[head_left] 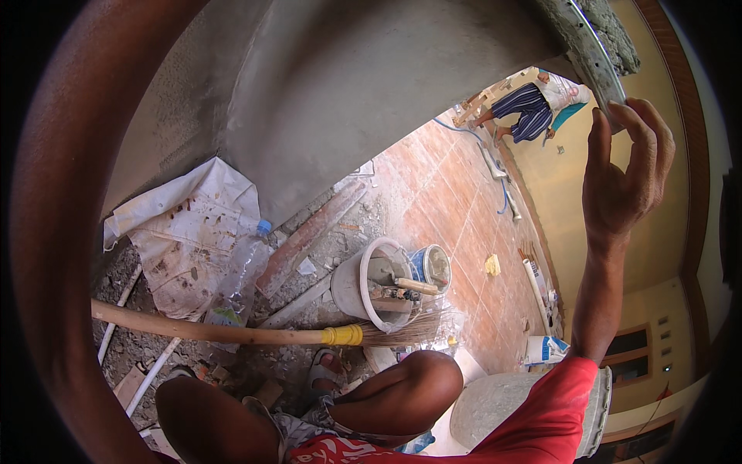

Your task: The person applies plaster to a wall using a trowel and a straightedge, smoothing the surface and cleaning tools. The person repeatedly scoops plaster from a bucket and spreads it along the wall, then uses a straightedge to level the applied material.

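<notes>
My right hand [630,174] is raised at the right, fingers curled on the lower end of a straight metal bar [599,66]. The bar lies along an edge crusted with rough wet-looking cement [618,31], beside a smooth grey plastered surface [363,85]. My left forearm [58,201] rises along the left side of the view; its hand is out of sight. Below, between the plaster and my bent knees, a straw broom [209,325] with a wooden handle lies across the rubble, next to a white bucket of tools [352,286].
A co-worker [529,108] in striped trousers is beyond, on the dusty tiled floor [433,193]. A stained sack [185,240], plastic bottle [239,286] and pipes [158,371] lie at left. A smaller bucket [437,267] and a large grey barrel [487,410] stand nearby.
</notes>
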The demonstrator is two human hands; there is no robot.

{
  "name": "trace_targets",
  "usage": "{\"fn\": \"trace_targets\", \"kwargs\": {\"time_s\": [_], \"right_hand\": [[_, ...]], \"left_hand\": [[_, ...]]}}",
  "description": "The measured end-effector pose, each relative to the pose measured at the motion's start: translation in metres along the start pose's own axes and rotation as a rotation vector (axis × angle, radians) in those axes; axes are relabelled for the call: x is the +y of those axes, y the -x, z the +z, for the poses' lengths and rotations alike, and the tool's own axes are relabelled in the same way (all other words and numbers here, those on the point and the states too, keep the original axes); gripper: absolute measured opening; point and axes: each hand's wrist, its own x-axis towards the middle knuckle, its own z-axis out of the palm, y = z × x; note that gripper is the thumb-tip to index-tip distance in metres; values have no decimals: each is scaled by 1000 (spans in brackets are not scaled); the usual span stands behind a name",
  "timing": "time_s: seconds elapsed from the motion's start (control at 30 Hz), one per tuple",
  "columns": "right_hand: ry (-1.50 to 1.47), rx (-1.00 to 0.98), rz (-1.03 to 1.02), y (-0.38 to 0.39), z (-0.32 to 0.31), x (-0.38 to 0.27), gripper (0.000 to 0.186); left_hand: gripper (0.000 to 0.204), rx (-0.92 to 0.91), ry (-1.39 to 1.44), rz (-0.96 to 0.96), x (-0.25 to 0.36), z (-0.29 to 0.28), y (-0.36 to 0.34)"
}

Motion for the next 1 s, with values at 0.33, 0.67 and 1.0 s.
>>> {"fn": "trace_targets", "kwargs": {"time_s": [0.33,0.67,1.0], "right_hand": [[-11,34,-24,0,2,-1,23],[-55,34,-28,1,2,-2,26],[-69,39,-22,3,3,-2,26]], "left_hand": [[33,-5,197,-73,9,-8,1],[30,23,93,33,10,-9,1],[29,-57,180,-36,11,-13,-1]]}}
